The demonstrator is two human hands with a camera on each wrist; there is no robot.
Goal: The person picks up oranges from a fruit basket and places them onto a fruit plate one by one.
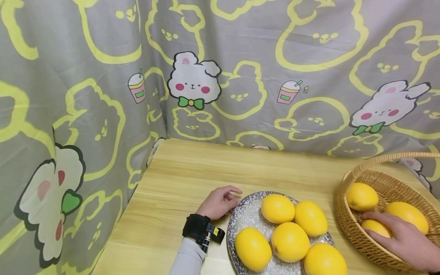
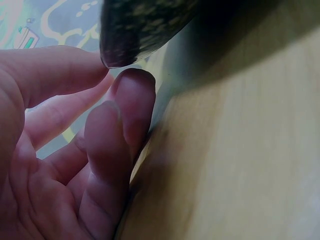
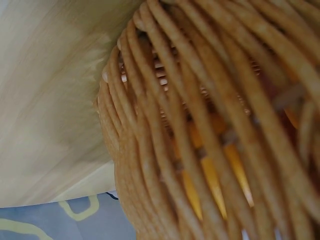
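My left hand rests on the wooden table with loosely curled fingers, and its fingertips touch the edge of a speckled grey plate. Several yellow lemons lie on that plate. My right hand reaches into a wicker basket at the right and grips a lemon there. Two more lemons lie in the basket beside it. The right wrist view shows only the basket's weave, with yellow showing through the gaps.
A grey cloth printed with yellow and white rabbits hangs behind and to the left of the table. The basket has a tall arched handle. Bare wood lies behind the plate.
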